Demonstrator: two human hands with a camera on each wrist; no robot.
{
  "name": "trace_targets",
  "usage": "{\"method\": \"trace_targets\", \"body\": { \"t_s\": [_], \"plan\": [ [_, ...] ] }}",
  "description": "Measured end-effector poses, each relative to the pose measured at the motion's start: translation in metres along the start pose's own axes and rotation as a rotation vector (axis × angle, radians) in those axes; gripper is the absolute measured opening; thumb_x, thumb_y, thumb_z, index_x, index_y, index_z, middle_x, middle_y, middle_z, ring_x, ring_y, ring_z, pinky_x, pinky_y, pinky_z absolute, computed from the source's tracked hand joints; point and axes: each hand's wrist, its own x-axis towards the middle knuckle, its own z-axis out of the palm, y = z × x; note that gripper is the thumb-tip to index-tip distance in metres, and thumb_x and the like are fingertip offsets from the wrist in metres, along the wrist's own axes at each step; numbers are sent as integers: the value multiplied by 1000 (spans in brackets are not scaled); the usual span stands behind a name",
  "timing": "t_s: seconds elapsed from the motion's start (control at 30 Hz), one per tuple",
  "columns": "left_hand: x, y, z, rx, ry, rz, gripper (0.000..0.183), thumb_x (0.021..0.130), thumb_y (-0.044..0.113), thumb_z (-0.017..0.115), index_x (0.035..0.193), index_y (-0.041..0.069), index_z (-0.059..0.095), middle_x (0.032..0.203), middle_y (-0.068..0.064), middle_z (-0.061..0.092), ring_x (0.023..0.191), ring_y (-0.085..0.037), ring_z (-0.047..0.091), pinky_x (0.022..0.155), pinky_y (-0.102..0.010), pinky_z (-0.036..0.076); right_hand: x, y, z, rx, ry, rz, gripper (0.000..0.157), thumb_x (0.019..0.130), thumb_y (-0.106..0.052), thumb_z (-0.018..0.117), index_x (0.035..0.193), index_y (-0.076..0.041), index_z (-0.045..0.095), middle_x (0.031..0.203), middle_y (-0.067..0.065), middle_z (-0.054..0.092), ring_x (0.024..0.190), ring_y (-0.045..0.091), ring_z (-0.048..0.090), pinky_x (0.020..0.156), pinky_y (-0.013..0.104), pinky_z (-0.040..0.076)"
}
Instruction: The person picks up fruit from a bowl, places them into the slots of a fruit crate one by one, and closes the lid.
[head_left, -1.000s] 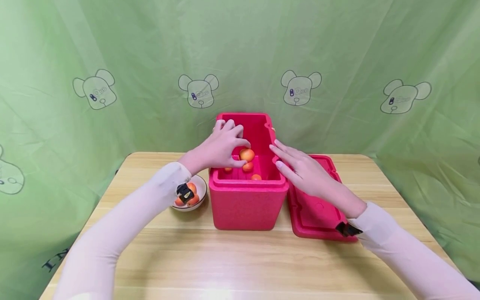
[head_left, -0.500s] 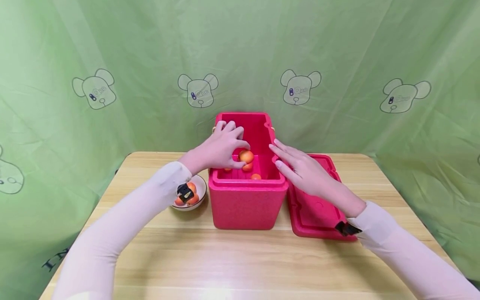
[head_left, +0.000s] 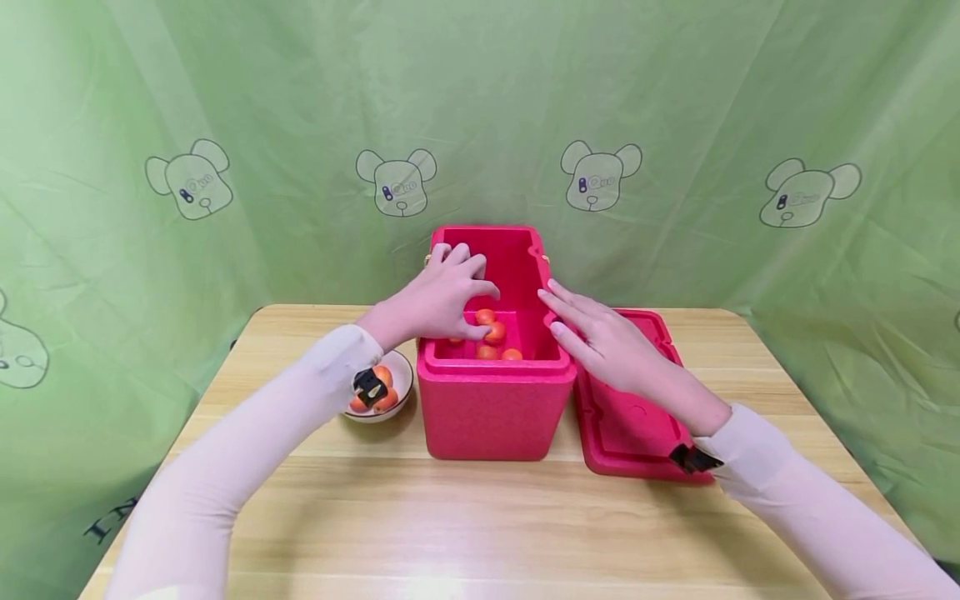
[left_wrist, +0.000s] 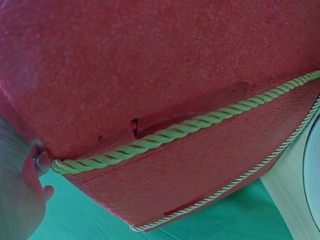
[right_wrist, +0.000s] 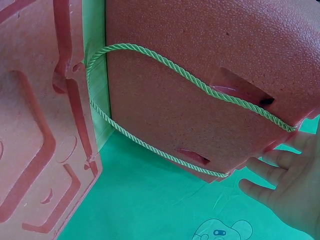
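The orange fruit (head_left: 486,317) had dropped from the left hand (head_left: 442,293) to the other fruits on the floor of the red box (head_left: 495,408). That hand hovered over the opening, fingers loosely spread and empty. The right hand (head_left: 600,337) rested flat-fingered on the box's right rim. The lid (head_left: 626,417) lay beside it, a bowl (head_left: 401,385) of fruit to the left.
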Motion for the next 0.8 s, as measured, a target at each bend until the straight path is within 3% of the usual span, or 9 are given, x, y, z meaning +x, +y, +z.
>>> {"method": "trace_targets", "body": {
  "t_s": [0.3,0.5,0.67,0.8],
  "plan": [
    [-1,0,-1,-12,20,0,41,82,43,74,118,23,74,110,-4,56,108,-23,43,97,-48,30,0,0,0,-1,-4,10,61,105,-39,50,161,-31,29,170,-3,22,154,31,31,116,57,37],
    [-4,-1,0,-35,71,4,35,85,41,72,114,22,75,105,-3,56,105,-22,44,97,-48,29,1,-1,0,-1,-6,12,61,105,-40,50,161,-30,30,170,-2,23,153,31,31,114,59,39],
    [-12,-3,-2,-61,136,11,34,86,42,71,112,20,76,101,-4,56,100,-23,44,95,-48,31,0,0,1,-2,-12,19,61,105,-43,49,161,-31,29,170,-3,21,154,31,31,113,58,39],
    [-22,-9,-6,-101,164,-37,34,86,43,73,112,21,76,99,-4,55,101,-22,44,97,-48,31,0,0,1,1,-18,27,62,104,-45,49,161,-33,27,171,-6,20,154,28,30,114,57,40]
  ]
}}
